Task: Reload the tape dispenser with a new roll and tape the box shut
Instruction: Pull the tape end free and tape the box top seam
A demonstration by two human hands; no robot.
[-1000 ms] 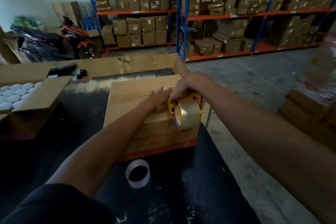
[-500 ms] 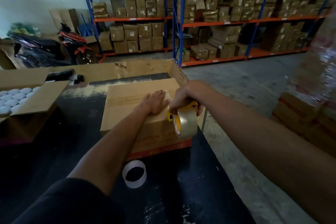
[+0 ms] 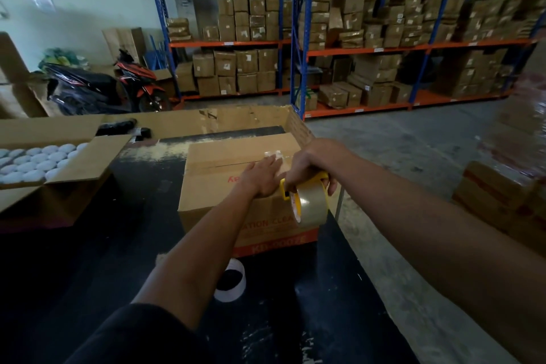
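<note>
Head view, right hand (image 3: 310,165) fingers clenched round tape dispenser (image 3: 307,199), left hand (image 3: 263,177) flat on box (image 3: 215,174)

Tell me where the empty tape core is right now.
In the head view, the empty tape core lies flat on the black table, just in front of the box on the near side, partly hidden by the left forearm.

A black sleeve (image 3: 141,334) covers the left upper arm; forearms bare.

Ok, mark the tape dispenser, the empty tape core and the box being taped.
tape dispenser (image 3: 310,204), head view, on the clear tape roll's face.
empty tape core (image 3: 233,292), head view, on its white near wall.
box being taped (image 3: 212,186), head view, on its bare top flap.
</note>
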